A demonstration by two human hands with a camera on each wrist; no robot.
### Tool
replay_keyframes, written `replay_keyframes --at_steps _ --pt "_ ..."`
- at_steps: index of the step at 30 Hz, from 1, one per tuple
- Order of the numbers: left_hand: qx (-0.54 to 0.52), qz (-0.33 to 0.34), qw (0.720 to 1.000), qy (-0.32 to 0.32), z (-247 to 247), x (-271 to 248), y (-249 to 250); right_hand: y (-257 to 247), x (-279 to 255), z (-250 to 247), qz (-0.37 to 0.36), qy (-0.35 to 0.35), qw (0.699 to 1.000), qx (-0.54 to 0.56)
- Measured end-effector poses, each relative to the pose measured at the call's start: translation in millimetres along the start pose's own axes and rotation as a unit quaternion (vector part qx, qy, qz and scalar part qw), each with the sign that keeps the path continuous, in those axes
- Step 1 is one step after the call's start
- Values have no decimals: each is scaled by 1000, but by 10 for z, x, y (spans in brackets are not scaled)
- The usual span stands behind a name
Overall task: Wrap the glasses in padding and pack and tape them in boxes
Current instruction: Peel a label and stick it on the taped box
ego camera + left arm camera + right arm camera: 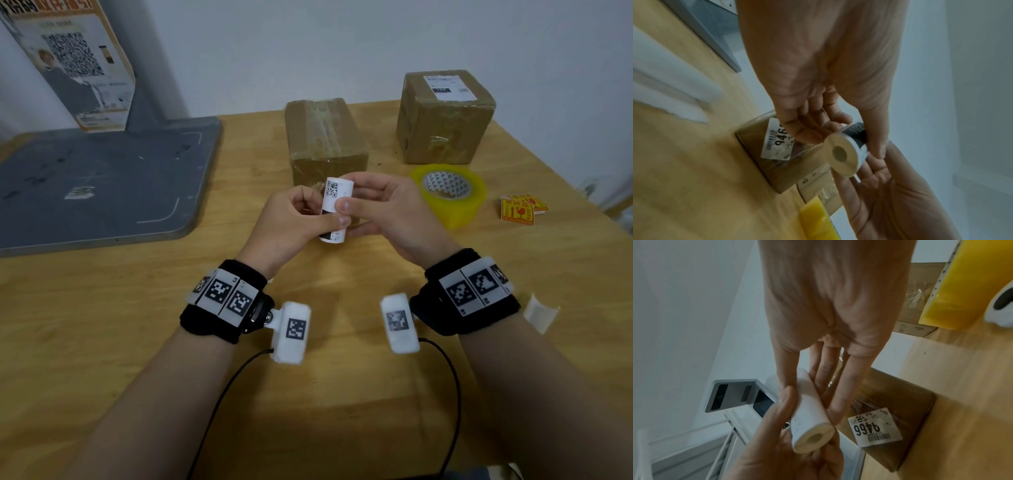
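A white roll of printed labels point(333, 205) with a QR code on it is held above the table between both hands. My left hand point(317, 216) grips its lower half, thumb across the front. From the right side my right hand point(358, 216) pinches it, thumb on top and fingers underneath. The roll's hollow end point(840, 156) faces the left wrist view. In the right wrist view the roll point(811, 426) lies between my right fingers point(840, 386) and left thumb point(785, 405). Two taped cardboard boxes point(325, 137) point(445, 116) stand behind. No glasses or padding are in view.
A yellow tape roll point(448, 195) lies right of my hands, with a small stack of red-and-yellow stickers point(520, 209) beyond it. A grey stand base point(102, 178) covers the table's left back. A white curled strip point(539, 311) lies near the right edge.
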State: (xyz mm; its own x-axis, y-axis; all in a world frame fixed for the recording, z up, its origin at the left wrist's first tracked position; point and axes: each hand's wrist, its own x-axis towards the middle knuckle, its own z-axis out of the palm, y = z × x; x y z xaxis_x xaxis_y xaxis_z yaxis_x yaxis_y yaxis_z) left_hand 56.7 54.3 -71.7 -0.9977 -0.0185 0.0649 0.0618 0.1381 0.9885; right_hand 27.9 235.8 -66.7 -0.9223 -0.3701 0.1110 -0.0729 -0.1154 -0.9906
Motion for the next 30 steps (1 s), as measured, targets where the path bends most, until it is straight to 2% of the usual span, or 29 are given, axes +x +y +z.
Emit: replay_keyframes --at_steps 7,12,16,25,30 --pt "5 -7 1000 19 18 12 -282 234 25 6 20 38 997 -61" --pt "-28 -43 999 -16 17 -37 -321 241 -10 38 16 33 999 -28" --pt "-67 -51 996 -33 4 -86 -286 211 -51 10 -15 44 998 -35" --pt "-117 -83 987 -75 -15 -122 -264 203 -65 -3 -7 5 995 -98" --pt "-176 -106 976 -70 -41 -113 -248 190 -73 -9 -7 3 994 -110"
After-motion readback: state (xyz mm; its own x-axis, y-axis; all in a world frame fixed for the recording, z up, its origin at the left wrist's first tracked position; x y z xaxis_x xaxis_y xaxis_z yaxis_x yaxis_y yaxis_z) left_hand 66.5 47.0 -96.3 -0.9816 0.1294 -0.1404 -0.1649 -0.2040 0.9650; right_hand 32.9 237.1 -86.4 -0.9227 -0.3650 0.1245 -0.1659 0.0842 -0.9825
